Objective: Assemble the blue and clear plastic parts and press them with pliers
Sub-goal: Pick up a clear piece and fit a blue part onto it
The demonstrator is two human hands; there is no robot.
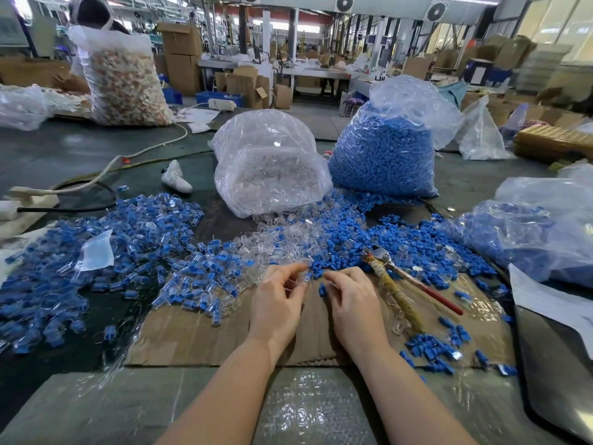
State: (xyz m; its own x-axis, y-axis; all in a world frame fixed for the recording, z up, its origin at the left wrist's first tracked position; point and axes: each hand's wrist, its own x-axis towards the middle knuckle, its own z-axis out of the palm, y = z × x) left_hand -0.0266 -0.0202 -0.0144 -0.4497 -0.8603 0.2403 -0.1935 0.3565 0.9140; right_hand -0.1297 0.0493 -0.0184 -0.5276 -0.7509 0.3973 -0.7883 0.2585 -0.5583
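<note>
My left hand (278, 297) pinches a clear plastic part (307, 277) with blue inside it, fingers curled, above the cardboard sheet (199, 335). Close to its right, my right hand (348, 297) pinches a small blue part (322, 289) between thumb and fingers. The two hands are a little apart. Pliers (398, 284) with one wrapped handle and one red handle lie on the cardboard just right of my right hand, untouched. Loose clear parts (276, 242) and loose blue parts (414, 242) are heaped beyond the hands.
A pile of joined blue-and-clear pieces (106, 261) covers the left. A bag of clear parts (269, 168) and a bag of blue parts (385, 149) stand behind. Another bag (539, 226) lies right. A person works by a bag (125, 78) far left.
</note>
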